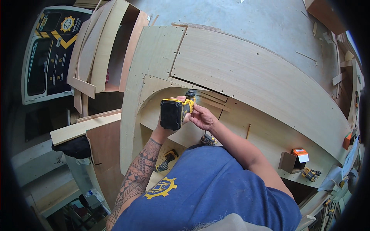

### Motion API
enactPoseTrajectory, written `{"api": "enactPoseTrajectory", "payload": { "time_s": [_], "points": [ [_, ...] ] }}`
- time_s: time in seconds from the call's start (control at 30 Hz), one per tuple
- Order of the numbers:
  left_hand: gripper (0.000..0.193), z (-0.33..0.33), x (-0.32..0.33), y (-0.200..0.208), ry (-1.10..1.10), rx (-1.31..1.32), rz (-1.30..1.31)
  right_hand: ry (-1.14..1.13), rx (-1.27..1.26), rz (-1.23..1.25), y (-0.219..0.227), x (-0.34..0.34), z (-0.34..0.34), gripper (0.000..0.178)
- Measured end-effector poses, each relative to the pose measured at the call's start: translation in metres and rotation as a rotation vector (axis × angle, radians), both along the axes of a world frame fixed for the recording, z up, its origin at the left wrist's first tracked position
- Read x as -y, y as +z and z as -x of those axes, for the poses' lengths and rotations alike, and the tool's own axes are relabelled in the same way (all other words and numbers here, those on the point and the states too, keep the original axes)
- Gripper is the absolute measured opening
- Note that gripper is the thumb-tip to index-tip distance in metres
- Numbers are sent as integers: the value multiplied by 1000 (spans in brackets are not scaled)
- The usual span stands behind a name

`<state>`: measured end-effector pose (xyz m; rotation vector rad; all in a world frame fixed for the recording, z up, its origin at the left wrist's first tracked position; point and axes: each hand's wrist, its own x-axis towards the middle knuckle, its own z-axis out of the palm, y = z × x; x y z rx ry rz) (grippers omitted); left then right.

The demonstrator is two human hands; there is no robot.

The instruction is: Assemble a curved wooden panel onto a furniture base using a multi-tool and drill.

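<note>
My left hand (163, 131) is wrapped around a yellow and black cordless drill (189, 104). The drill's black battery (171, 114) faces up and hides most of that hand. Its dark front end points away, over the curved recess in the plywood panel (223, 57). My right hand (203, 118) meets the drill's right side with bent fingertips. Whether those fingers also pinch something small cannot be made out. A second yellow and black power tool (167, 161) lies beside my left forearm. Another power tool (209, 139) sits close to my shirt, partly hidden.
A pencil-like yellow stick (248, 131) lies on the lower wood surface. To the right are an open cardboard box (291, 163), an orange box (300, 154) and a yellow power tool (311, 174). Plywood sheets (94, 46) lean at the left, before a van (48, 54).
</note>
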<state>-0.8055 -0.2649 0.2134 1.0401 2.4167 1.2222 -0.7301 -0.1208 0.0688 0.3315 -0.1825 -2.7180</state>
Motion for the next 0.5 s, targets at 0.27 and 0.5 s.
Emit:
{"api": "enactPoseTrajectory", "payload": {
  "time_s": [0.27,0.5],
  "points": [
    [56,-1,1,-1,25,35,16,-44,42,2,2,5,0,43],
    [54,-11,-10,16,89,147,-80,-65,21,-14,15,-3,-8,45]
  ]
}}
